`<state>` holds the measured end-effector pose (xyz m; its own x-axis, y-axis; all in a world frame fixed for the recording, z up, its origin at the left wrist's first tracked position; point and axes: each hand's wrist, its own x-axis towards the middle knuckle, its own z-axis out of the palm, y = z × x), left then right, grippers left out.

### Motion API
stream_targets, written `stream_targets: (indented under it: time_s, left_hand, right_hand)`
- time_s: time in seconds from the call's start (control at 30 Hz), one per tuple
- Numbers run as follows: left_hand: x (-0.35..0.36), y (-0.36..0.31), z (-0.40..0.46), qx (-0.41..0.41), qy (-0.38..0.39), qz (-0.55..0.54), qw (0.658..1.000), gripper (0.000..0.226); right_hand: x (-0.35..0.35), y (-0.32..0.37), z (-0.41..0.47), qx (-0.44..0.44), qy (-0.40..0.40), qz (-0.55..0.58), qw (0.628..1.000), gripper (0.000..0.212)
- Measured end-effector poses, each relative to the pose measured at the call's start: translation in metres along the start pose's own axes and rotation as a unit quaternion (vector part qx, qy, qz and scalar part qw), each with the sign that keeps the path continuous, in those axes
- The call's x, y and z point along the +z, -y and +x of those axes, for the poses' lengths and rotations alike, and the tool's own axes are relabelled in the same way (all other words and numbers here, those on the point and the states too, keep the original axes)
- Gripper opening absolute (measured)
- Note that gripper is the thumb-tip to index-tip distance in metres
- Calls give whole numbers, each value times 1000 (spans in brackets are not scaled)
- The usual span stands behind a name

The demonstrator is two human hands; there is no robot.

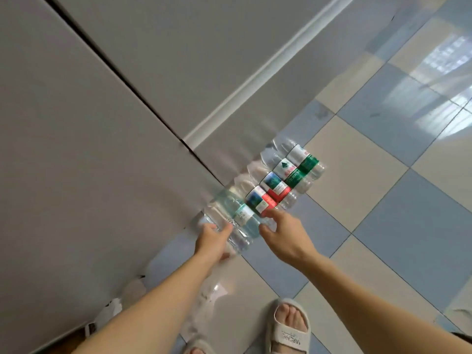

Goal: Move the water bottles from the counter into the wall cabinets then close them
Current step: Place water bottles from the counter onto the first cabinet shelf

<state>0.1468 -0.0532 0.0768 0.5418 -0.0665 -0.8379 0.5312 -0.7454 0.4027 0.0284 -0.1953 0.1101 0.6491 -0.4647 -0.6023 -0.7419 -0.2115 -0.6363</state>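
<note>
Left hand (214,241) grips the near bottle (229,226) to lift it; right hand (283,233), fingers loose, steadies the row (278,182) beyond.

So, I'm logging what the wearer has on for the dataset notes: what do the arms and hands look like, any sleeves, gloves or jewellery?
Both forearms are bare as far as the frame shows, with no sleeves in view. The left hand and right hand wear no gloves, and no rings, watch or bracelet show. The only clothing visible is a pair of pale beige moulded slide sandals with raised lettering on the strap.
</note>
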Motion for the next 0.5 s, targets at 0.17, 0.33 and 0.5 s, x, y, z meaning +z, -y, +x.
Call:
stream_targets:
  time_s: [0.17,0.33,0.5]
  left_hand:
    - [23,31,77,38,-61,27,997,49]
    - [38,44,116,20,-61,-48,997,53]
    - [35,64,125,69,-8,34,997,42]
  right_hand:
    - [57,-44,64,-28,18,-64,997,53]
    - [100,-62,93,-27,20,-52,998,56]
    - [122,-72,72,8,-21,-57,998,50]
